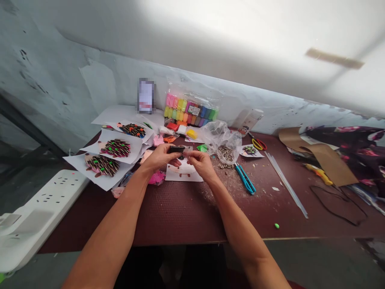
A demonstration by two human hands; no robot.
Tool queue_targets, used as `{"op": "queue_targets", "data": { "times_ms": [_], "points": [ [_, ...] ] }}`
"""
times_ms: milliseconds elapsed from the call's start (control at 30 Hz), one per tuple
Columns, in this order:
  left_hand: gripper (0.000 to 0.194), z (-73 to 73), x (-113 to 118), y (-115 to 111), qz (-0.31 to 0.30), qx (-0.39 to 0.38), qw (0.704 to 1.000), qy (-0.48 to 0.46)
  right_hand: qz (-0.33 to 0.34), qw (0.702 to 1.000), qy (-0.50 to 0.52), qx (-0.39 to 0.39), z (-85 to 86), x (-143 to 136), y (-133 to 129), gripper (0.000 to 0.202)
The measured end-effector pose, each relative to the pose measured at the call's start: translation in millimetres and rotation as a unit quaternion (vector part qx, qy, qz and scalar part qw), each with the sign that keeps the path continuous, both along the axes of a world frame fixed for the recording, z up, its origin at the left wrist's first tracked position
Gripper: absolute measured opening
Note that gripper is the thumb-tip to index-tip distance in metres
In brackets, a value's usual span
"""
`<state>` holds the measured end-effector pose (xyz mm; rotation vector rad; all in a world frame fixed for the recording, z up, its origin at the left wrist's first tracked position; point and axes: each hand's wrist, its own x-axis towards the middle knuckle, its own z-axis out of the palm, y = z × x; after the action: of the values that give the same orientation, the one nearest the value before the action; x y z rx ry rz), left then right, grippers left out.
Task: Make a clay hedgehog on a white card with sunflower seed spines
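Both hands meet over the middle of the table at a small packet of black clay [177, 149] in clear plastic. My left hand [157, 157] grips the packet from its left side. The fingers of my right hand [202, 163] are pinched together at its right end, by the clear plastic. Below them lies a white card with a hedgehog drawing [188, 173], partly covered by my hands. A pink clay packet [157, 178] rests beside my left wrist. Just beyond my right hand are a green clay packet [202, 148] and a plastic bag of striped seeds [226, 152].
Seed-covered hedgehog cards [116, 147] are stacked at left, near a white power strip [57, 192]. A colourful clay set [191, 110] and a phone [146, 95] lean against the wall. Right lie blue-handled pliers [246, 179], scissors [259, 143], glue sticks [287, 184] and a yellow glue gun [319, 174].
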<state>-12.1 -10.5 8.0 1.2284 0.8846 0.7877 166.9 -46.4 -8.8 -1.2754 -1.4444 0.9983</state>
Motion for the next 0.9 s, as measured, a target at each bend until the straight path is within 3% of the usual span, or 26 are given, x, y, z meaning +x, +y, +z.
{"op": "queue_targets", "data": {
  "times_ms": [167,300,600,900],
  "points": [
    [0.026,4.2,0.8,-2.8,-0.011,-0.01,1.0,0.021,0.022,0.999,0.035,-0.004,1.9,0.7,-1.0,0.018],
    [0.024,3.3,0.0,-3.2,-0.022,-0.008,0.997,0.069,0.045,0.999,-0.003,-0.006,1.6,-0.2,-3.0,0.021],
    [0.033,-3.4,1.7,-0.7,-0.022,0.026,0.999,-0.026,0.014,0.995,-0.088,0.041,0.9,0.0,-4.0,0.016],
    [0.037,-3.1,2.9,0.8,0.0,0.029,0.999,-0.013,-0.009,0.988,-0.13,0.088,3.3,-3.0,-7.2,0.009]
  ]
}}
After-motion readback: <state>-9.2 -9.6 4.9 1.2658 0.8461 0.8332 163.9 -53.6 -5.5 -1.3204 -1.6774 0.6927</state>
